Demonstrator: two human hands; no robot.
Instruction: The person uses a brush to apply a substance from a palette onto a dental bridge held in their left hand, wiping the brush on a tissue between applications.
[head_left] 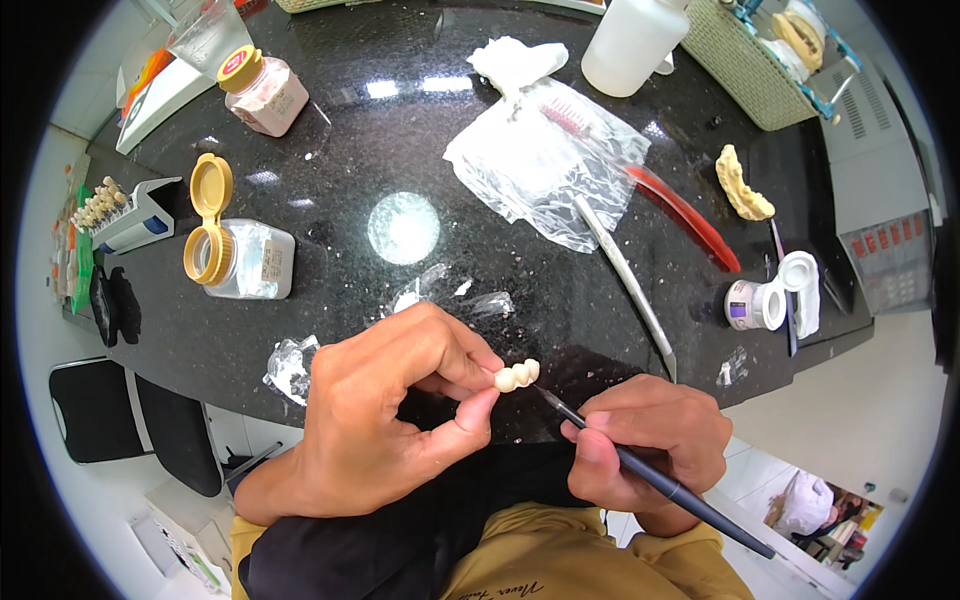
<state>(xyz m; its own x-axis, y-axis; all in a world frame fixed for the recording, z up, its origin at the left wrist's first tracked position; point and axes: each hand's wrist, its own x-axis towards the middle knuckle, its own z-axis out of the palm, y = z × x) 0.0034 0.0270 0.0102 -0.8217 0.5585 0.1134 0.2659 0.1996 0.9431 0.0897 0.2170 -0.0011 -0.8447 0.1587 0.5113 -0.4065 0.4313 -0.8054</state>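
Observation:
Between the thumb and fingers of my left hand [400,400] I pinch a dental bridge [518,376], a short row of cream-coloured tooth crowns. My right hand [655,440] is closed around a dark, slim pen-like tool [680,494], held like a pencil. Its narrow tip points up and left, close to the right end of the bridge; whether it touches I cannot tell. Both hands are over the near edge of the black speckled counter [340,190]. Just left of my left hand lies a crumpled clear plastic piece [291,369] with white material.
An open square jar [262,262] and a pink powder jar [272,98] stand left. Beyond my hands lie a plastic bag [530,170], a metal knife [625,285] and a red-handled brush [690,220]. A small open white jar [752,306] and a yellowish dental cast [742,184] are right.

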